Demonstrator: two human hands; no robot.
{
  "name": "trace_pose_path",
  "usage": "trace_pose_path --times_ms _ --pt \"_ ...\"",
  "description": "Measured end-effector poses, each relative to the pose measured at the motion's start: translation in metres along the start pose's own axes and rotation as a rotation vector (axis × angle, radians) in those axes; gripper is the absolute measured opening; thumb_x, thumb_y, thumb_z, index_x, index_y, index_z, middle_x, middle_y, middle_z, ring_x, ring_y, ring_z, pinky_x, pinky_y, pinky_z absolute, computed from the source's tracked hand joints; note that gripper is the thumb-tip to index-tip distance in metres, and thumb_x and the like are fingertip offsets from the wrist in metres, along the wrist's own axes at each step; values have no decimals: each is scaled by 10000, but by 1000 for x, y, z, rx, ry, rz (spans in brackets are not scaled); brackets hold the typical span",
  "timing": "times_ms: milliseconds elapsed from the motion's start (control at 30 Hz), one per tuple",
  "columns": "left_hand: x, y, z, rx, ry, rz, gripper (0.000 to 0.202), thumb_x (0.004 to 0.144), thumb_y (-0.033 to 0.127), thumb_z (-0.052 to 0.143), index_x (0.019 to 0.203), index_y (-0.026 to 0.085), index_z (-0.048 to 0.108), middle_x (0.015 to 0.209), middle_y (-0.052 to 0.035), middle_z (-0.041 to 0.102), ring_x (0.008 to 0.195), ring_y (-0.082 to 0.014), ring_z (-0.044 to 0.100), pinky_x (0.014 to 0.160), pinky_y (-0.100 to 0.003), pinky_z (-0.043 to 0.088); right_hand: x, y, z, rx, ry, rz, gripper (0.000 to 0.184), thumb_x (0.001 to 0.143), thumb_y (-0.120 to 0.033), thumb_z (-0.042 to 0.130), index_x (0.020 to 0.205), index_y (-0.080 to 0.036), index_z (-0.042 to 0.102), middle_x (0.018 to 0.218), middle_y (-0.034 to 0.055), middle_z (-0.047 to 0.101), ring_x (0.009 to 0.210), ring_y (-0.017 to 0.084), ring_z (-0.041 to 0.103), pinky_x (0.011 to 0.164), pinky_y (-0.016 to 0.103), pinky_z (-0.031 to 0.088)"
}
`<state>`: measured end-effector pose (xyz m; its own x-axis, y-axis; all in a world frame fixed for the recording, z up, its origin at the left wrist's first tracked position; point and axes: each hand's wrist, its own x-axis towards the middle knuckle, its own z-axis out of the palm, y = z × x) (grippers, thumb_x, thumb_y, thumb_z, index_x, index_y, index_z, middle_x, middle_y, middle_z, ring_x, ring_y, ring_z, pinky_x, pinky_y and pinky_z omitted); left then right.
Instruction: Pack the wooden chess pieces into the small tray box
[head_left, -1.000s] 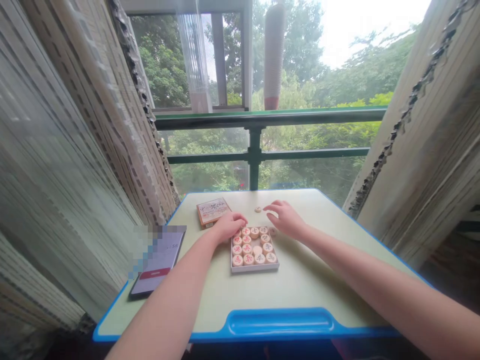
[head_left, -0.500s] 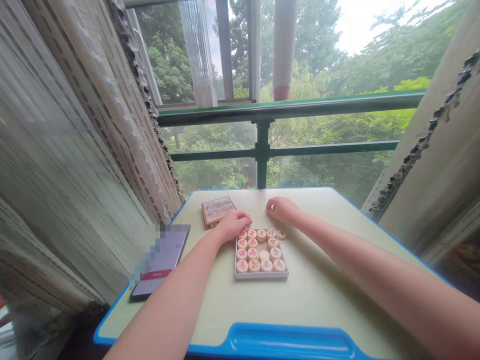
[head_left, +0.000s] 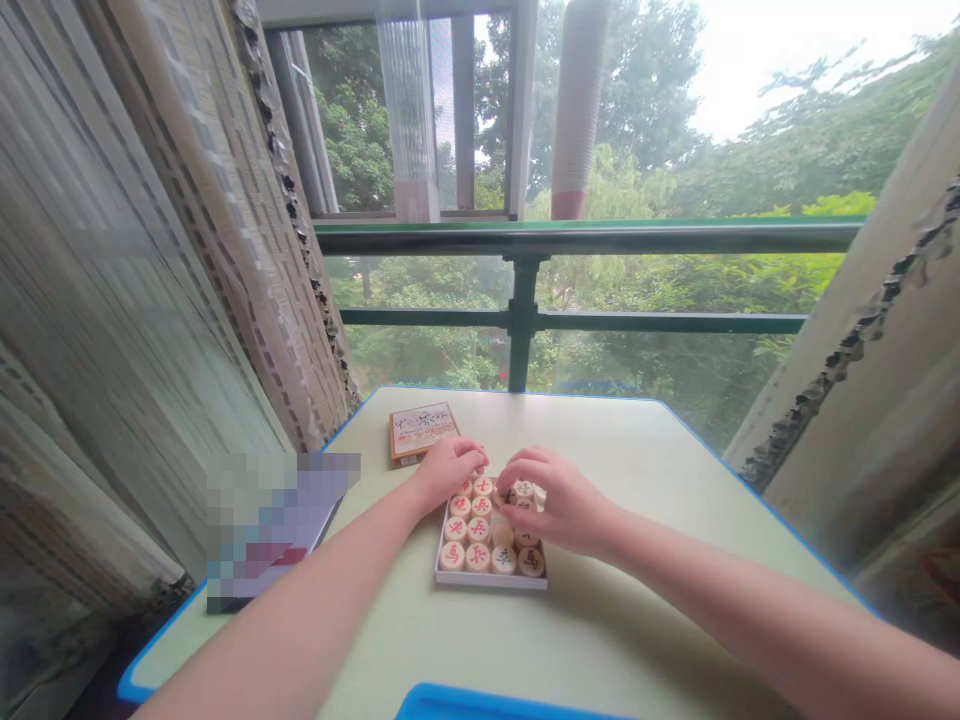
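Note:
A shallow white tray [head_left: 489,582] holds several round wooden chess pieces [head_left: 478,556] marked in red and black. My left hand [head_left: 444,468] rests with bent fingers on the tray's far left corner and holds it there. My right hand [head_left: 559,508] is curled over the tray's far right part. Its fingertips are pinched together on a chess piece just above the rows. Both forearms reach in from the near edge.
The pale green table [head_left: 645,470] has a blue rim. The printed box lid [head_left: 420,430] lies just beyond my left hand. A phone [head_left: 270,520] lies at the left edge. Woven blinds hang on both sides. A green railing [head_left: 525,320] stands behind the table.
My right hand closed on a loose piece on the table beyond the tray, then came back over the tray. My left hand stayed at the tray's corner. The view tilted down.

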<state>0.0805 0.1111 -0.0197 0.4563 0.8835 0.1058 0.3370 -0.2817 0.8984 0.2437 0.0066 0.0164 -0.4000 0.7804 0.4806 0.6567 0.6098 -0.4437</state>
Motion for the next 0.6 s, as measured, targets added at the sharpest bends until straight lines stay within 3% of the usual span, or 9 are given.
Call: trace_pose_path --times_ms 200,367,600 --pt "3 0 4 -147 148 -51 436 789 464 361 559 149 555 540 -35 563 557 -132 519 617 -266 430 -5 13 5 19 70 -60 80 725 -167 619 791 -202 593 800 35 608 778 167 532 736 306 451" --pt "5 -6 7 -129 162 -38 541 816 549 331 529 150 556 519 -34 555 541 -132 524 622 -273 426 -13 16 7 39 59 23 72 724 -177 619 784 -208 593 791 37 598 781 179 507 722 316 442" --pt "2 -5 4 -70 115 -30 647 836 604 222 538 149 572 515 -41 554 541 -127 517 592 -256 409 -15 11 14 68 47 20 118 696 -162 627 783 -207 561 818 32 588 806 177 493 752 316 433"
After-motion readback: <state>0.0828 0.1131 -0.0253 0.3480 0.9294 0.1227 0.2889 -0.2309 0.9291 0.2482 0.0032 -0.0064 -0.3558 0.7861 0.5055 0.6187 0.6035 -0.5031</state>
